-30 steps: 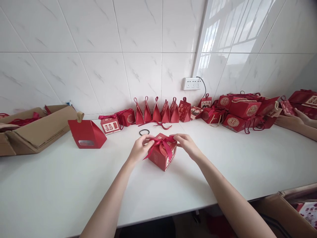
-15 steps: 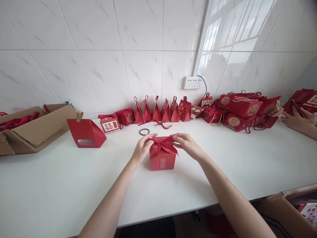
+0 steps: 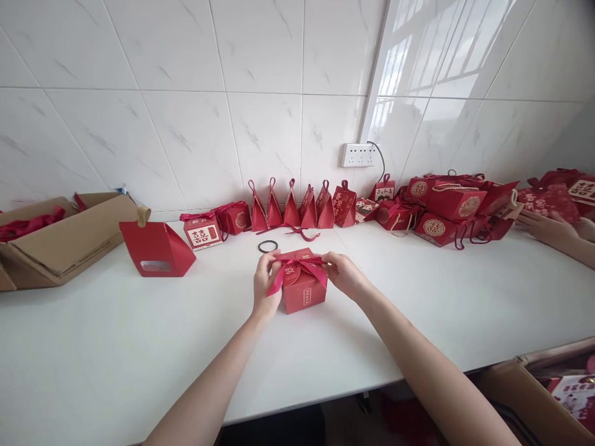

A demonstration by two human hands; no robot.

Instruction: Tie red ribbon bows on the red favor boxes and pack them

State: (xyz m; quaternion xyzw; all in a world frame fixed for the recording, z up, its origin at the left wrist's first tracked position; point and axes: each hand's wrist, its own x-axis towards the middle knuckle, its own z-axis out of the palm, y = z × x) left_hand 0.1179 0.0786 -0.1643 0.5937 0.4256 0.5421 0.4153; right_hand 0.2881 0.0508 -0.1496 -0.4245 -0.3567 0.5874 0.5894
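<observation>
A small red gift box (image 3: 304, 294) with gold print stands on the white table in front of me. A red ribbon (image 3: 297, 262) is tied in a bow across its top, and the tails hang down over the front. My left hand (image 3: 266, 279) pinches the ribbon at the box's left side. At the right, my right hand (image 3: 343, 272) pinches the bow's other side between thumb and fingers. A black ring (image 3: 268, 246) lies on the table just behind the left hand.
Red pointed boxes (image 3: 290, 207) line the wall, with stacked red boxes (image 3: 453, 207) to their right. Left are a red window box (image 3: 158, 251) and an open cardboard box (image 3: 69, 248). Another person's hand (image 3: 543, 226) holds a red box at far right. A carton (image 3: 515, 396) stands lower right.
The box has turned slightly, and the bow is pulled wider, with its tails now spread to the sides. At far right, the other person's red box has been raised and turned.
</observation>
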